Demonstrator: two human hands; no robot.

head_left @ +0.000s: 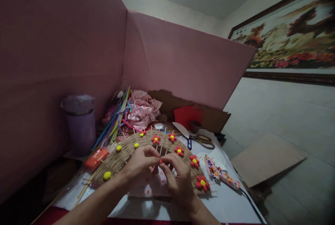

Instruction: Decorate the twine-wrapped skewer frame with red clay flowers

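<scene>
- The left hand and right hand meet over the gap under the arch, fingers curled in, thumb and fingertips of each nearly closed in a pinch on one small red bit; a two-sided grip probably suits shaping something so tiny.
- The arch lies on the counter, curved side away from the person, likely so all of its face is in reach.
- Sticks jut past its rim, seemingly as the ribs that the cord is woven around.
- Red flowers line its right side and top, spaced apart; on the left sit bare yellow dots, apparently marking flower centres.
- The orange-red pack rests by the arch's left end, handy for the left hand.
- The glue gun lies to the right, its cord running off the near edge, perhaps to stay clear of the work.
- Scissors and a cutter sit behind the arch, out of the hands' way.
</scene>
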